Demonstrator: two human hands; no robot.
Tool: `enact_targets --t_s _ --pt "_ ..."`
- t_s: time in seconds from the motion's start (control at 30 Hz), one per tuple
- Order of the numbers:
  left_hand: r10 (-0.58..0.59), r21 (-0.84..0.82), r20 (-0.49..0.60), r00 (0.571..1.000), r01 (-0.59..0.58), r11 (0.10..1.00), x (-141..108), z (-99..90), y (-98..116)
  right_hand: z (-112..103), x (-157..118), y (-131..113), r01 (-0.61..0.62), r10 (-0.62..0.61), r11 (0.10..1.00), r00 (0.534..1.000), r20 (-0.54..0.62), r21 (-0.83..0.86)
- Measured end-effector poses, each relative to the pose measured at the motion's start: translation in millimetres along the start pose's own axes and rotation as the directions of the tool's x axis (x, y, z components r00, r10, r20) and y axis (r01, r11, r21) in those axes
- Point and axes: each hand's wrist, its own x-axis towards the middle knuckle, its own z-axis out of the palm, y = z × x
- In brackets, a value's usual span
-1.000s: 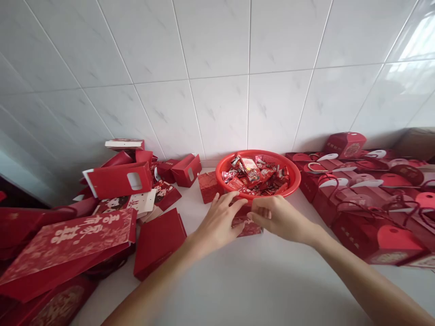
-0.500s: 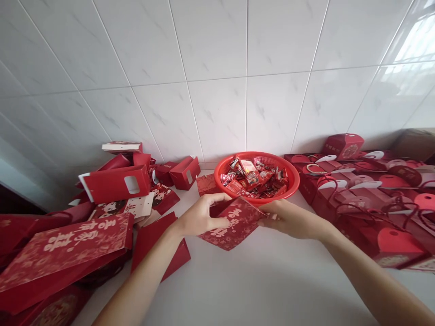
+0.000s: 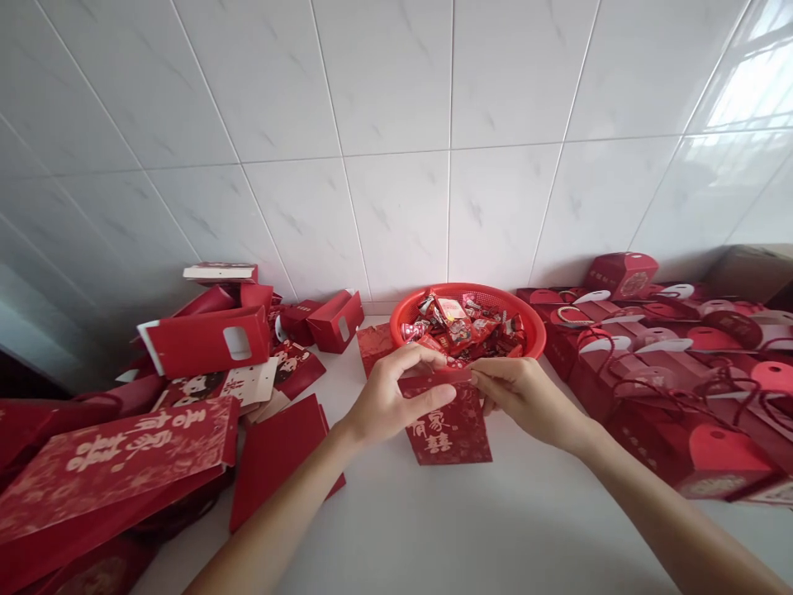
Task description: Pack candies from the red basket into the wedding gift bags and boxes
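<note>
Holding the box [image 3: 458, 430]: left hand [image 3: 384, 405], thumb across the front, forefinger spread apart from it by the top edge; whether the hidden fingers clamp cannot be told. Right hand [image 3: 526, 397], thumb and forefinger clamped on the upper right edge.
Box position: between the hands, just in front of the basket [image 3: 538, 329]; contact with the counter [image 3: 471, 529] is uncertain.
Hidden: part of the basket's near rim, behind the hands.
Cut off: left pile [image 3: 207, 343] and right rows [image 3: 644, 355], at the frame's sides.
Counter: pale, smooth.
Wall [image 3: 396, 91]: white tiles, grey streaks, bright reflection at upper right.
Writing: pale 有, 家, 囍 on the box; print on the sweets [image 3: 458, 330] illegible.
</note>
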Motion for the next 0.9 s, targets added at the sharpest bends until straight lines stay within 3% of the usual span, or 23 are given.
enact_targets --t_s 0.07,0.13,0.2,0.3,0.43,0.6,0.67,0.77,0.83,0.9 --pt "0.063 0.055 -0.020 0.998 -0.062 0.997 0.5 -5.2 -0.4 1.7 1.2 3.4 -0.010 0.010 1.000 0.999 0.032 -0.002" --pt "0.026 0.048 -0.030 0.999 -0.024 0.999 1.7 -7.4 -2.3 3.7 2.7 7.0 -0.028 0.031 0.999 0.994 0.102 -0.030" --pt "-0.095 0.010 0.017 0.995 0.095 0.995 3.7 -7.4 -5.5 4.4 4.0 9.5 -0.031 0.043 0.997 0.986 0.162 -0.075" --pt "-0.286 -0.034 0.129 0.949 0.293 0.956 7.5 -7.7 -11.2 -0.9 5.6 9.2 0.003 0.027 0.991 0.973 0.228 -0.130" --pt "-0.404 -0.034 0.230 0.885 0.422 0.906 12.8 -15.4 -10.5 -19.9 12.4 6.9 0.042 -0.019 0.996 0.961 0.275 -0.077" --pt "-0.323 0.026 0.188 0.927 0.324 0.946 33.3 -42.0 5.0 -40.8 42.5 24.5 0.006 0.000 0.993 0.999 -0.046 0.114" --pt "-0.273 0.059 0.175 0.946 0.267 0.962 48.9 -49.4 5.7 -41.5 59.9 39.4 0.007 0.029 0.984 0.979 -0.199 0.178" --pt "-0.226 0.154 0.210 0.951 0.196 0.968 76.0 -44.6 -4.8 -34.9 83.1 63.6 -0.023 0.130 0.965 0.905 -0.404 0.260" --pt "-0.274 0.277 0.346 0.897 0.181 0.944 93.5 -31.5 -16.6 -29.8 92.0 76.8 -0.066 0.206 0.952 0.862 -0.464 0.300" --pt "-0.339 0.391 0.498 0.798 0.142 0.909 108.9 -14.4 -29.4 -27.0 94.5 85.8 -0.075 0.225 0.954 0.819 -0.528 0.290"
